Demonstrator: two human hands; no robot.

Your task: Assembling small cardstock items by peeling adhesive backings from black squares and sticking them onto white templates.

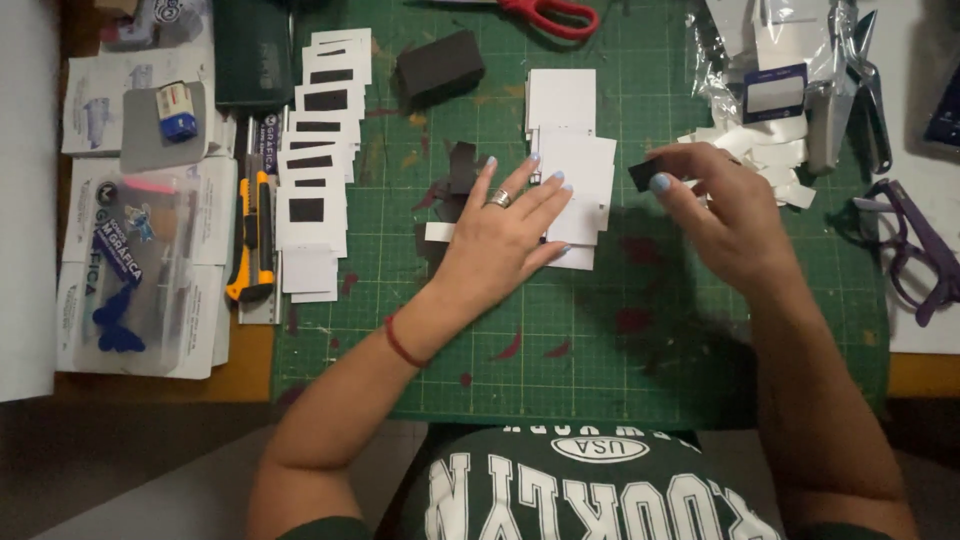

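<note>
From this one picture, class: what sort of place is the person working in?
Most likely a home craft desk: a green cutting mat covers the table, with red scissors, a yellow utility knife and rows of cut white cards.

Green cutting mat (600, 340) on table (250, 370).

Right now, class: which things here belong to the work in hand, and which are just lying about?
In use:
left hand flat on white cards
right hand pinching a small black piece
row of finished cards
cutting mat

Lying about:
red scissors
yellow utility knife
purple glasses
black block
</note>
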